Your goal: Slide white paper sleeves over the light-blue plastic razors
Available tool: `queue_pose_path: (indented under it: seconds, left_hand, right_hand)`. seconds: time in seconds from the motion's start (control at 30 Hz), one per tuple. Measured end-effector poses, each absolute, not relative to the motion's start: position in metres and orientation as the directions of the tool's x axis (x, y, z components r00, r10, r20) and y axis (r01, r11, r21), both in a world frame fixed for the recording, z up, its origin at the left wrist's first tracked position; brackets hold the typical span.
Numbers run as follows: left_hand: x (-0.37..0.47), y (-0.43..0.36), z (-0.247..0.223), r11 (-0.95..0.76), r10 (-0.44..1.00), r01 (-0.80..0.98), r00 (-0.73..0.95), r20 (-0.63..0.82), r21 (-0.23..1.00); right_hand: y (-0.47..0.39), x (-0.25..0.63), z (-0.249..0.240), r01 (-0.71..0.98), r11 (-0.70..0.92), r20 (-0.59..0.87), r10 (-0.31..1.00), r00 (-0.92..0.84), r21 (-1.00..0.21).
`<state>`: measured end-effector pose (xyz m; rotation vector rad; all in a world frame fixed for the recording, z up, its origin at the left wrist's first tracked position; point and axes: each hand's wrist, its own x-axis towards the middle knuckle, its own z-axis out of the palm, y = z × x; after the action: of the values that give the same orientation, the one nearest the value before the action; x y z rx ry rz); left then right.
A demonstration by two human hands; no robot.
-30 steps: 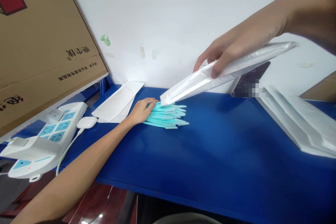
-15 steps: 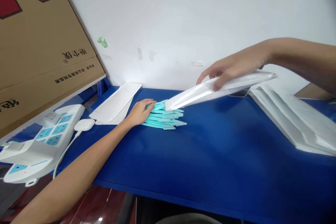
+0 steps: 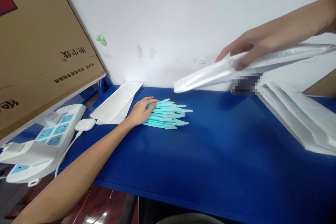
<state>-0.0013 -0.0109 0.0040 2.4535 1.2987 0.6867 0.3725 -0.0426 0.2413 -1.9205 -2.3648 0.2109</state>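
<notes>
My left hand [image 3: 143,111] grips the left end of a bundle of thin teal pieces [image 3: 168,114], which lies on the blue table. Their pale, pointed ends fan out to the right; what they are I cannot tell. My right hand [image 3: 252,50] pinches a flat white plastic packet [image 3: 207,75] between thumb and fingers. The packet is held tilted above the table, its lower end up and to the right of the teal bundle and apart from it. White flat sleeves [image 3: 115,103] lie just behind and left of my left hand.
A pile of white packets [image 3: 296,119] lies at the right of the blue table [image 3: 210,161]. At left are a power strip [image 3: 56,140], a white charging case [image 3: 85,124] with a cable, and a large cardboard box [image 3: 39,42]. A white wall [image 3: 168,14] stands behind.
My right hand has lifted the white packet up and right, off the teal bundle. More of the bundle's pointed ends now show. My left hand stays on the bundle.
</notes>
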Motion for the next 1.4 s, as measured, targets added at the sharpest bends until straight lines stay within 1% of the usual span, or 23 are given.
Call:
queue_pose_path:
  seconds: [0.03,0.07,0.1,0.17,0.27,0.33,0.4,0.43,0.47,0.53,0.6,0.7,0.8,0.9,0.97,1.03,1.1,1.17,1.23,1.33,1.4]
  left_hand:
    - [-0.001,-0.011,0.005,-0.561,0.827,0.693,0.487,0.279,0.453]
    - [-0.001,-0.012,0.005,-0.568,0.823,0.687,0.492,0.285,0.453]
    - [0.000,-0.012,0.005,-0.575,0.818,0.681,0.495,0.293,0.453]
    - [0.000,-0.012,0.004,-0.588,0.809,0.674,0.500,0.310,0.447]
    - [-0.001,-0.010,0.001,-0.597,0.802,0.669,0.499,0.328,0.443]
    - [-0.002,-0.009,-0.001,-0.597,0.802,0.664,0.497,0.332,0.449]
    - [-0.003,-0.008,-0.002,-0.599,0.800,0.660,0.501,0.329,0.453]
    - [-0.003,-0.008,-0.003,-0.603,0.798,0.656,0.503,0.332,0.454]
    - [-0.003,-0.008,-0.003,-0.607,0.794,0.649,0.504,0.339,0.459]
    - [-0.003,-0.009,-0.003,-0.616,0.788,0.633,0.505,0.352,0.470]
    - [-0.003,-0.010,-0.001,-0.615,0.788,0.628,0.510,0.345,0.477]
    - [-0.002,-0.012,0.002,-0.575,0.818,0.654,0.481,0.316,0.492]
    - [-0.001,-0.013,0.004,-0.519,0.855,0.677,0.427,0.295,0.522]
    - [0.001,-0.014,0.005,-0.521,0.853,0.694,0.440,0.279,0.497]
    - [0.002,-0.014,0.006,-0.549,0.835,0.696,0.472,0.282,0.462]
    - [0.004,-0.015,0.006,-0.573,0.819,0.691,0.493,0.293,0.441]
    - [0.005,-0.015,0.006,-0.577,0.817,0.691,0.491,0.304,0.436]
    - [0.006,-0.015,0.006,-0.572,0.820,0.696,0.477,0.316,0.433]
    - [0.007,-0.015,0.006,-0.568,0.823,0.702,0.468,0.323,0.429]
    - [0.008,-0.015,0.005,-0.565,0.824,0.709,0.465,0.323,0.422]
    - [0.007,-0.016,0.005,-0.563,0.826,0.710,0.463,0.323,0.423]
  right_hand:
    - [-0.041,0.370,0.240,0.962,0.250,-0.114,0.958,-0.262,-0.111]
    - [-0.040,0.365,0.237,0.953,0.298,-0.172,0.937,-0.303,-0.056]
    - [-0.040,0.358,0.231,0.935,0.354,-0.172,0.920,-0.352,-0.019]
    - [-0.038,0.337,0.213,0.891,0.452,-0.009,0.892,-0.452,0.045]
    - [-0.030,0.292,0.179,0.788,0.600,0.194,0.764,-0.615,0.137]
    - [-0.020,0.255,0.158,0.682,0.696,0.258,0.632,-0.731,0.225]
    - [-0.008,0.217,0.140,0.602,0.724,0.289,0.530,-0.798,0.336]
    - [-0.003,0.200,0.134,0.585,0.721,0.301,0.503,-0.810,0.371]
    - [0.000,0.185,0.128,0.617,0.693,0.335,0.520,-0.786,0.373]
    - [0.003,0.164,0.120,0.697,0.658,0.369,0.596,-0.713,0.285]
    - [0.000,0.160,0.116,0.741,0.646,0.355,0.659,-0.663,0.186]
    - [-0.008,0.188,0.108,0.794,0.605,0.295,0.750,-0.592,0.057]
    - [-0.016,0.235,0.091,0.854,0.510,0.187,0.853,-0.487,-0.106]
    - [-0.024,0.276,0.072,0.884,0.430,0.111,0.903,-0.416,-0.183]
    - [-0.031,0.292,0.065,0.887,0.407,0.059,0.913,-0.405,-0.218]
    - [-0.040,0.301,0.062,0.872,0.416,-0.028,0.899,-0.437,-0.260]
    - [-0.047,0.304,0.063,0.849,0.442,-0.143,0.857,-0.495,-0.289]
    - [-0.052,0.303,0.064,0.822,0.475,-0.214,0.808,-0.549,-0.315]
    - [-0.051,0.297,0.064,0.793,0.500,-0.197,0.788,-0.584,-0.348]
    - [-0.046,0.282,0.061,0.762,0.509,-0.087,0.807,-0.585,-0.401]
    - [-0.045,0.273,0.061,0.744,0.513,-0.039,0.812,-0.582,-0.428]
